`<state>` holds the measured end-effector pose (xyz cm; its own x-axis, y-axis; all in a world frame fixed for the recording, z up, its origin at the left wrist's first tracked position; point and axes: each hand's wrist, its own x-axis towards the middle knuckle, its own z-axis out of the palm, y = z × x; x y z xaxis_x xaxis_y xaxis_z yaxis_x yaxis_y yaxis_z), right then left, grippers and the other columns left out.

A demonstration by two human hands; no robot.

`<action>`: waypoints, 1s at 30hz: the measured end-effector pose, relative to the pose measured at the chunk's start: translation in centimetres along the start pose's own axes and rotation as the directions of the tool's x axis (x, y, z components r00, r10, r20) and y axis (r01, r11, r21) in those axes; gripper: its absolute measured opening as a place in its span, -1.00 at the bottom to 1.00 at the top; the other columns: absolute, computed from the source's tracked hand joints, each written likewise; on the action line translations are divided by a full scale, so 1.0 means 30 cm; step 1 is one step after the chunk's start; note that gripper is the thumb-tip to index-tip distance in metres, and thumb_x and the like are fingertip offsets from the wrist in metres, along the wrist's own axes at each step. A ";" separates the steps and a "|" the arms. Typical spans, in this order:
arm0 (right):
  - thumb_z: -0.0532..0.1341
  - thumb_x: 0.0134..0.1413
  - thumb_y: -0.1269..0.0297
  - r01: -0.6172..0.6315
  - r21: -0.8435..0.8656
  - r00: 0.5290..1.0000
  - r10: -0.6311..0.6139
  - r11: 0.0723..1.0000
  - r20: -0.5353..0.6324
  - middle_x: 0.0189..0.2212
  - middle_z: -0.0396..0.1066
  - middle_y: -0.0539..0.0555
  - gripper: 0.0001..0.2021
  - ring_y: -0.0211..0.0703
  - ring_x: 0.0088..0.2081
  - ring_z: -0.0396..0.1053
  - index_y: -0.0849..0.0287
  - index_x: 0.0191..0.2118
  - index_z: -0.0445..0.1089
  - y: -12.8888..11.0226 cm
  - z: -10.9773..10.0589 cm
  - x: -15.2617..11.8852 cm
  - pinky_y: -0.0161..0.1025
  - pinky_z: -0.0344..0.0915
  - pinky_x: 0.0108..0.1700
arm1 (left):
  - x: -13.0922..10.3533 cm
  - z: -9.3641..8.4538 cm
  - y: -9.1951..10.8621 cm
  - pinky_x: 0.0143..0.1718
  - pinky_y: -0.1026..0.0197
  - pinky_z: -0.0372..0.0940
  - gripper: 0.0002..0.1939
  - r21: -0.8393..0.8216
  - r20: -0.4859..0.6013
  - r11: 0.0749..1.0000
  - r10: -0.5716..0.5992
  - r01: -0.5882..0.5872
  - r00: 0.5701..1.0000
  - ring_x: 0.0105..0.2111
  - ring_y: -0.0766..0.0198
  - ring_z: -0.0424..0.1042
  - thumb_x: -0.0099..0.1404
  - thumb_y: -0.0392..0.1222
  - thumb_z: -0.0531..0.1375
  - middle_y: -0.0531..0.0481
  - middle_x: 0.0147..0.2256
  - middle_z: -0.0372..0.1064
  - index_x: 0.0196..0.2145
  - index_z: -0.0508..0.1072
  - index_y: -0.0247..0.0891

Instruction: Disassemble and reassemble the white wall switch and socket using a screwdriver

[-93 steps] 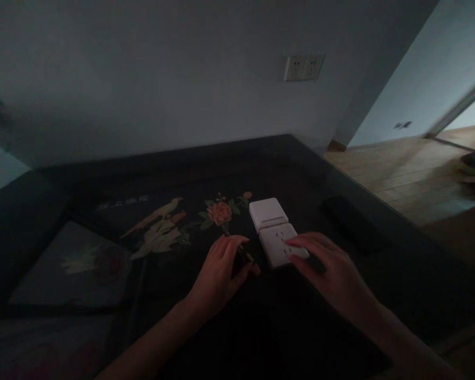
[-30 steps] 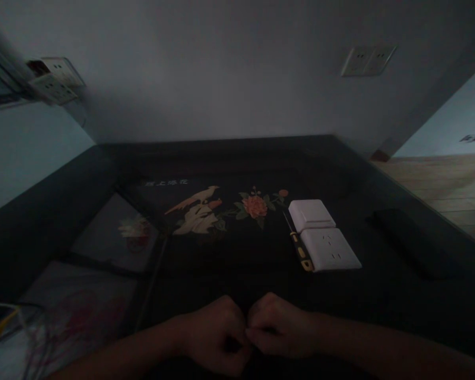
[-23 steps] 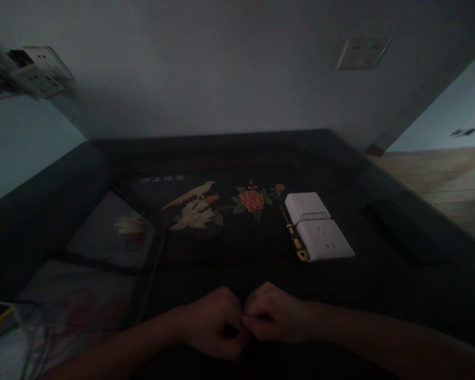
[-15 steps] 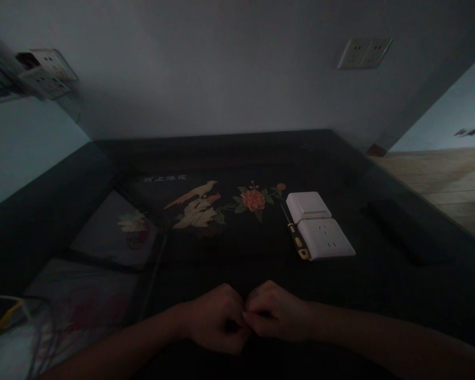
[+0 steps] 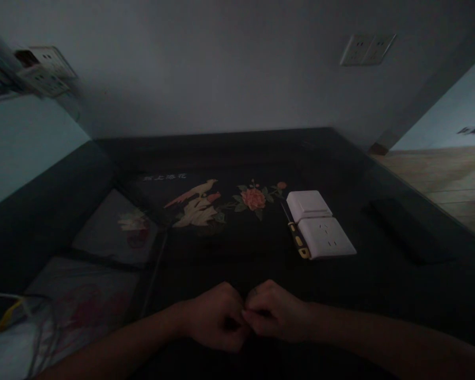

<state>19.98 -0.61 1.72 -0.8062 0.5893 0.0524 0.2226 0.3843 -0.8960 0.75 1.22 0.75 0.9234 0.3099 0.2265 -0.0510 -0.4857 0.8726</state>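
Observation:
My left hand (image 5: 219, 318) and my right hand (image 5: 275, 312) are closed into fists, knuckles touching, low over the dark table. Nothing shows in either one, and the light is dim. Beyond my right hand lies a white wall socket (image 5: 326, 236), holes facing up. Behind it, touching, is a second white piece (image 5: 309, 205) with a raised plain panel, perhaps a switch or a socket box. A screwdriver (image 5: 298, 240) with a black and yellow handle lies along their left side, its shaft pointing away from me.
The dark glossy tabletop (image 5: 229, 253) carries a bird and flower picture. A flat black object (image 5: 411, 230) lies at the right. Cables (image 5: 43, 316) and a white item (image 5: 11, 348) are at the lower left. Sockets (image 5: 368, 49) are on the wall behind.
The view has shifted very slightly. Both hands stay closed and together, and the socket pieces and screwdriver lie where they were.

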 end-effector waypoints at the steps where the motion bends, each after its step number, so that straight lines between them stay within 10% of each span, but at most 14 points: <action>1: 0.11 0.16 0.38 -0.001 0.002 1.000 0.001 1.000 0.000 -0.65 0.01 -0.15 -0.66 -0.36 -0.59 0.08 0.11 -0.60 0.03 -0.002 -0.001 0.000 -0.33 -0.01 -0.51 | 0.000 0.000 0.000 -0.58 0.27 -0.04 -0.74 -0.004 0.000 1.000 0.001 -0.001 1.000 -0.66 0.41 0.03 0.06 -0.41 0.08 0.20 -0.67 -0.05 -0.62 0.05 -0.19; 30: 0.07 0.21 0.29 0.029 -0.001 0.999 -0.029 1.000 -0.045 -0.64 0.03 -0.14 -0.66 -0.35 -0.58 0.07 0.10 -0.59 0.03 0.011 0.012 -0.004 -0.32 -0.01 -0.50 | -0.002 -0.003 0.001 -0.57 0.30 0.00 -0.70 0.010 0.025 0.999 -0.052 0.052 0.998 -0.65 0.42 0.07 0.06 -0.47 0.12 0.22 -0.68 -0.01 -0.64 0.10 -0.20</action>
<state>19.94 -0.79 1.26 -0.7870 0.6091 0.0984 0.1997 0.4024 -0.8934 0.66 1.25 0.81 0.9340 0.3142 0.1698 0.0007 -0.4771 0.8788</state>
